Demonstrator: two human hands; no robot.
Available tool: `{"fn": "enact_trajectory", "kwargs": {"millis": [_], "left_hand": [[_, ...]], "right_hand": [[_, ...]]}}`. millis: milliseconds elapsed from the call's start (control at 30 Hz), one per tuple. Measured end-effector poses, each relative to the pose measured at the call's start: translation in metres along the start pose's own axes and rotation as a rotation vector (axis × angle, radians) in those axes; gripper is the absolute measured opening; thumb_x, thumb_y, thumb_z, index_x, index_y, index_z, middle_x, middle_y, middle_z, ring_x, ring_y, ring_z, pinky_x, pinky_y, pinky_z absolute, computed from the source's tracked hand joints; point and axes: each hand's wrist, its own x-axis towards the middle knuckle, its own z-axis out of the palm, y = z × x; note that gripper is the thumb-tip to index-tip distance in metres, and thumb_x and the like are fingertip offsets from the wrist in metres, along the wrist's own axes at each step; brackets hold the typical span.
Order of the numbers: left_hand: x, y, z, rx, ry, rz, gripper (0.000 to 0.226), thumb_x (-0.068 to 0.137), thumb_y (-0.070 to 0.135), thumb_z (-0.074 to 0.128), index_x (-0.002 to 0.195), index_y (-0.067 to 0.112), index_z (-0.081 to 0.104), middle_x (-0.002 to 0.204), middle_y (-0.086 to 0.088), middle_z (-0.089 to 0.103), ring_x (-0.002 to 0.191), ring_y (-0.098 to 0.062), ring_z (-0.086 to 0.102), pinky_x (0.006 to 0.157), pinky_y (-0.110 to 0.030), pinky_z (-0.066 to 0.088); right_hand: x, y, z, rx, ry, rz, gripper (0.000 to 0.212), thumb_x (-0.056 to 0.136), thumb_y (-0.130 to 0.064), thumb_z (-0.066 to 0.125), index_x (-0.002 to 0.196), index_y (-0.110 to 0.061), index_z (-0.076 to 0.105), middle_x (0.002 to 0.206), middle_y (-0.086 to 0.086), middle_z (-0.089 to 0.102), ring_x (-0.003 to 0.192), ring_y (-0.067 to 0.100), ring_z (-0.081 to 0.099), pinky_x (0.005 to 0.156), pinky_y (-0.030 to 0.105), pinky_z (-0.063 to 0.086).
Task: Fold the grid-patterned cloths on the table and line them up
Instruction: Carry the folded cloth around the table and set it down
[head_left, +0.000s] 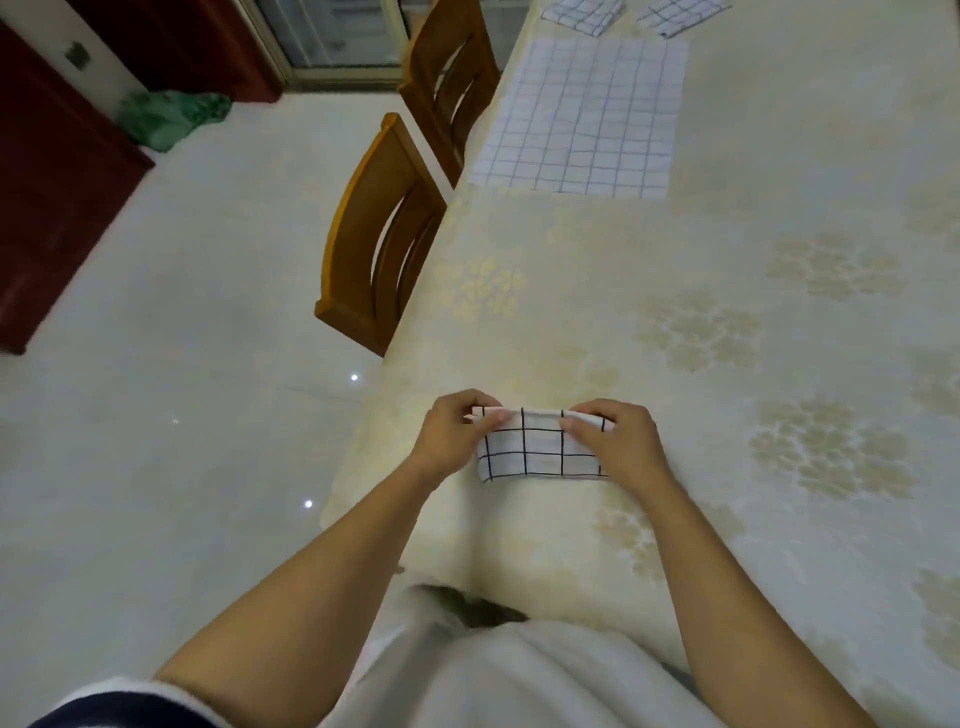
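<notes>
A small folded white cloth with a black grid (540, 449) lies near the table's front left edge. My left hand (457, 434) pinches its far left corner and my right hand (621, 441) pinches its far right corner, thumbs on top of the folded edge. Farther along the table a larger grid-patterned cloth (582, 117) lies spread flat. Beyond it, two more grid cloths, one at the left (582, 13) and one at the right (678, 13), lie at the top of the view, partly cut off.
The table (727, 312) wears a pale yellow floral covering. Two wooden chairs, one nearer (379, 244) and one farther (449, 78), stand pushed against its left side. A green bag (166, 117) lies on the tiled floor by a dark red cabinet (47, 182).
</notes>
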Motion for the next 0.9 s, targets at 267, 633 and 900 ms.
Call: {"fn": "enact_trajectory", "kwargs": {"millis": [267,633,900], "left_hand": [[-0.034,0.012,-0.097,-0.437,0.104,-0.036,0.021,0.098,0.033,0.063,0.11,0.017,0.071,0.103,0.001,0.076,0.095,-0.014,0.073,0.082,-0.028,0.061],[-0.102,-0.072,-0.309,-0.594,0.397,-0.001,0.025,0.102,0.028,0.059,0.096,0.008,0.073,0.089,-0.006,0.078,0.079,-0.016,0.075,0.064,-0.026,0.059],[-0.112,-0.107,-0.43,-0.507,0.238,0.027,0.025,0.104,0.032,0.054,0.098,0.018,0.074,0.092,0.005,0.079,0.083,-0.011,0.074,0.063,-0.022,0.054]], "right_hand": [[0.006,-0.112,0.065,0.166,0.015,-0.096,0.006,0.081,-0.023,0.081,0.086,-0.025,0.076,0.084,-0.011,0.074,0.077,-0.008,0.064,0.068,0.007,0.046],[-0.034,-0.245,0.259,0.155,-0.153,-0.153,0.015,0.086,-0.024,0.077,0.099,-0.018,0.076,0.088,-0.005,0.077,0.081,0.009,0.073,0.063,0.02,0.055],[-0.038,-0.316,0.36,0.214,-0.041,-0.253,0.018,0.089,-0.028,0.073,0.103,-0.018,0.075,0.093,-0.006,0.077,0.088,0.01,0.073,0.076,0.03,0.06]]}}
